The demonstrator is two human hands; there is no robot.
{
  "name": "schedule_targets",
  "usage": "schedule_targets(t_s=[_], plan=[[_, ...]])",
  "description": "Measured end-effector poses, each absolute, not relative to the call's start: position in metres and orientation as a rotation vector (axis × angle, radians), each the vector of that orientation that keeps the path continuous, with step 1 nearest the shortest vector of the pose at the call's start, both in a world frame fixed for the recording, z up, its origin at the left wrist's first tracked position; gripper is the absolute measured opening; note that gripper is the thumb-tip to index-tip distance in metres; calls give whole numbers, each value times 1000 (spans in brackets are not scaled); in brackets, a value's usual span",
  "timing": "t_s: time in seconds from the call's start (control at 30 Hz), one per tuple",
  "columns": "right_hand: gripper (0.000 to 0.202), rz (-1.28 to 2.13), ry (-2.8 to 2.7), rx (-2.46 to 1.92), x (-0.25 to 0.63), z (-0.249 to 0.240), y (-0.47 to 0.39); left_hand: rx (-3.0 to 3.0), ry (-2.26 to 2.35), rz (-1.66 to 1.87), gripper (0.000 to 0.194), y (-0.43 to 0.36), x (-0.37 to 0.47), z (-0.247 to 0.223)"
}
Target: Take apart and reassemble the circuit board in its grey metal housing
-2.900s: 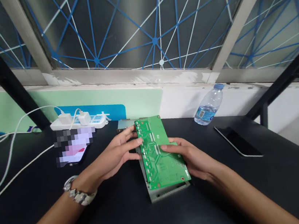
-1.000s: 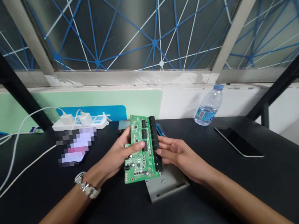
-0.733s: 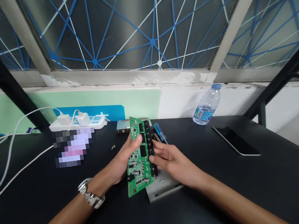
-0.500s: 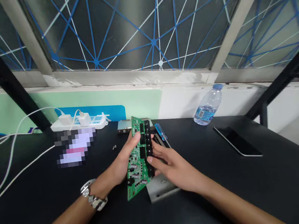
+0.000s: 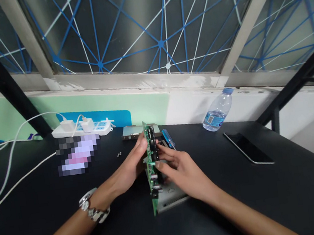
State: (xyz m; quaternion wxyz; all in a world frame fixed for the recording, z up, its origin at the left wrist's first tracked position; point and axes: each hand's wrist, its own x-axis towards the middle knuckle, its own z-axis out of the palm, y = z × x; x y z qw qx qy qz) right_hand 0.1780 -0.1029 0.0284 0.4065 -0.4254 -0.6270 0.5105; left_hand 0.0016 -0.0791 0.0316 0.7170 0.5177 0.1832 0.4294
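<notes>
A green circuit board (image 5: pixel 154 187) with black parts along one side stands nearly edge-on to me, held between both hands. My left hand (image 5: pixel 130 167), with a metal watch on the wrist, grips its left face. On the other side, my right hand (image 5: pixel 183 170) has thumb and fingers closed on the board's black parts. Below and behind the board lies a grey metal casing (image 5: pixel 173 196), partly covered by the board and my right hand. A blue-handled screwdriver (image 5: pixel 167 137) rests at the casing's far end. Several small screws (image 5: pixel 119 154) lie left of the board.
A flat metal box (image 5: pixel 130 132) sits behind my hands. To the left are a white power strip (image 5: pixel 97 130) with cables and a blurred-out phone (image 5: pixel 78 156). A water bottle (image 5: pixel 217 113) and a dark phone (image 5: pixel 248 148) are on the right.
The circuit board has turned from showing its component face at a slant to standing almost edge-on. Its lower end has swung right, and both hands keep hold of it.
</notes>
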Motion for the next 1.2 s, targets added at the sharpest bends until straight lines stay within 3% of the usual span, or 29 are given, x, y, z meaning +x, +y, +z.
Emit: schedule_targets(t_s=[0.27, 0.43, 0.6, 0.97, 1.2], plan=[[58, 1541, -1482, -1007, 187, 39, -101, 1121, 612, 917, 68, -72, -10, 41], [42, 1746, -1238, -942, 192, 43, -102, 1178, 757, 903, 70, -68, -12, 41], [47, 1906, -955, -929, 200, 53, -100, 1185, 783, 923, 68, -66, -16, 41], [35, 1838, -1141, -873, 206, 51, -90, 1307, 747, 963, 61, -54, -31, 44], [43, 1800, -1164, -824, 198, 46, -96, 1247, 650, 1010, 63, -59, -28, 51]])
